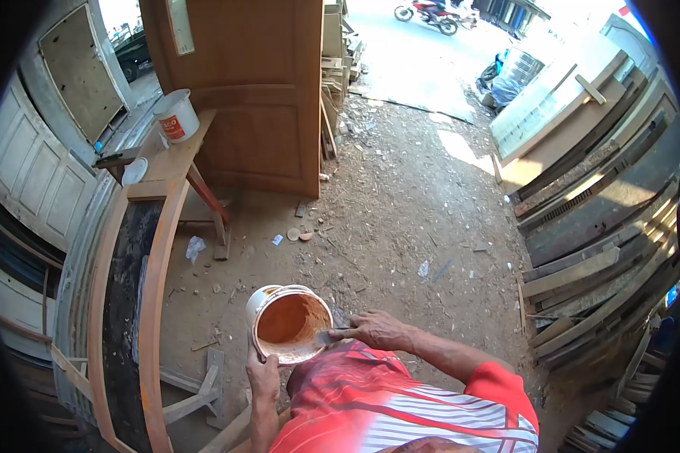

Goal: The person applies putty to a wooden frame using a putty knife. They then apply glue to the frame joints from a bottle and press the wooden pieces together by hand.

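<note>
A white plastic bucket (251, 308) is tipped so that its mouth faces me, and orange-brown paste (283, 321) coats its inside. My left hand (264, 371) is closed on the bucket's lower left side, with the thumb near the rim. My right hand (379, 331) grips what looks like a putty knife (324, 338), its blade at the right edge of the bucket's mouth. The fingers of the right hand partly hide the handle. Both hands are close in front of my red and white striped shirt.
On the left, a long wooden frame (153, 302) leans against a narrow bench (193, 147) bearing another white bucket (176, 117) and a white lid (134, 171). Behind stands a brown door (249, 128). Boards (582, 272) are stacked along the right. Debris litters the dirt floor (400, 226).
</note>
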Demonstrator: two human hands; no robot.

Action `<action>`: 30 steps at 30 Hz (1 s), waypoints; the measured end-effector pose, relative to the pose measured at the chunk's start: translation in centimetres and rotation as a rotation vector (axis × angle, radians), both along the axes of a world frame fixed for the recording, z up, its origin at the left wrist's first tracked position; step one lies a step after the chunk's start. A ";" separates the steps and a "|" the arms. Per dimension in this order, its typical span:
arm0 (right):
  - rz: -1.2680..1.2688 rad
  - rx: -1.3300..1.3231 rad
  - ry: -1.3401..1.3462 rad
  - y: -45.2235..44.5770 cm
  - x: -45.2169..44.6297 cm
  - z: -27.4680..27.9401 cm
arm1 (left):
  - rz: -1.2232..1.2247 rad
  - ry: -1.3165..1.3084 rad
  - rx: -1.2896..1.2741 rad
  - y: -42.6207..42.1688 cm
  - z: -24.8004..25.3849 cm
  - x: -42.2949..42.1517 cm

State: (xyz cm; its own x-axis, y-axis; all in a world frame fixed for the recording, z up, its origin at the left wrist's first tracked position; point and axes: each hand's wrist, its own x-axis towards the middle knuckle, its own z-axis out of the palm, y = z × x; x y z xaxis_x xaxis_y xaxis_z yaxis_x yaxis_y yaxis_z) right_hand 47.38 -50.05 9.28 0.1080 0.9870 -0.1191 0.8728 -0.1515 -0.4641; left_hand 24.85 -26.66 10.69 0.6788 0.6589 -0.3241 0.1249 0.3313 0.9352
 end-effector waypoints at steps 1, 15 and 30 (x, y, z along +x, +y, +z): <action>0.016 -0.034 0.040 0.9 2.3 -0.3 | -0.026 0.014 0.028 0.9 0.1 1.9; -0.587 -0.380 -0.015 4.5 27.7 -2.9 | 0.311 -0.074 -0.123 17.1 7.1 11.6; -0.739 -0.162 0.362 26.2 33.8 -15.9 | 0.601 -0.513 0.273 54.1 9.6 26.5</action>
State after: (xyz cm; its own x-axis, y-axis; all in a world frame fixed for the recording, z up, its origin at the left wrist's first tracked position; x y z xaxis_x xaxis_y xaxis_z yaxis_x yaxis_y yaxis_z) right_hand 81.16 -23.83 -6.59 0.6478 0.6452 -0.4050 0.3240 -0.7146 -0.6200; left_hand 51.40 27.46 20.28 0.2066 0.9664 0.1531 -0.4643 -0.0409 0.8848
